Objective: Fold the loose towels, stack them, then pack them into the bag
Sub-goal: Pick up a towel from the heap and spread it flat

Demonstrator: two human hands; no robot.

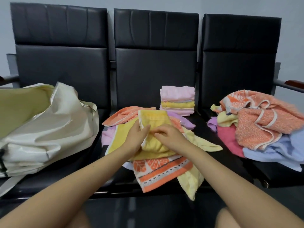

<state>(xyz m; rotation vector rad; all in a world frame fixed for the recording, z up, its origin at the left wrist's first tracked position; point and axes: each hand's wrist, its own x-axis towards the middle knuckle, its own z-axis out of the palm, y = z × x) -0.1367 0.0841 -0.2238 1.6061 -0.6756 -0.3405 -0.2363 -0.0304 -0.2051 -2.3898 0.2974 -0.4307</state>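
Observation:
A yellow towel (153,120) lies on a loose heap of towels on the middle seat. My left hand (137,134) grips its left edge and my right hand (169,134) pinches the cloth beside it. An orange patterned towel (158,170) hangs over the seat's front edge under my wrists. Behind the heap stands a neat stack of folded pink and yellow towels (177,100). A second heap of loose towels (259,122), orange, pink, blue and yellow, covers the right seat. The cream bag (49,129) lies open on the left seat.
A row of three black padded seats (154,66) with tall backs faces me. Metal armrests (289,84) with wooden tops stick out at both ends. My knees show at the bottom edge, close to the seat front.

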